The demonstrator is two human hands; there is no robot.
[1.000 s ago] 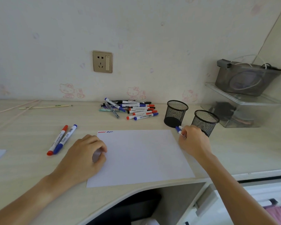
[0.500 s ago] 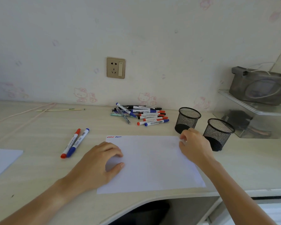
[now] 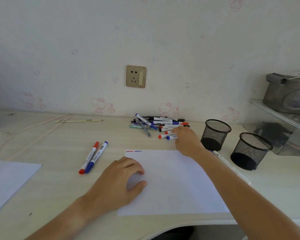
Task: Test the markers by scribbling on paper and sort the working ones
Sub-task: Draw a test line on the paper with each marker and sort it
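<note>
The sheet of paper (image 3: pixel 173 182) lies flat on the pale wood-grain worktop (image 3: pixel 59 149), white and unmarked except for two short squiggles at its far left corner: a red scribble (image 3: pixel 129 151) and a blue scribble (image 3: pixel 138 151) side by side.

The left hand (image 3: pixel 118 181) rests on the paper's left edge, fingers loosely curved with thumb and fingertips touching the sheet; it grips nothing.

The right hand (image 3: pixel 185 139) reaches past the paper's far edge to the pile of markers (image 3: pixel 160 124) by the wall. Its fingers lie over the nearest markers; whether they are pinching one cannot be told. The pile holds white-barrelled markers with red, blue and black caps, lying crosswise over one another.

Two markers lie apart to the left of the paper, parallel and touching: a red-capped marker (image 3: pixel 89 157) and a blue-capped marker (image 3: pixel 96 157).

One further white marker (image 3: pixel 223 160) lies on the worktop just right of the paper, partly hidden by the right forearm, between the two black mesh pen cups (image 3: pixel 215 134) (image 3: pixel 251 151). Both cups stand upright near each other.
</note>
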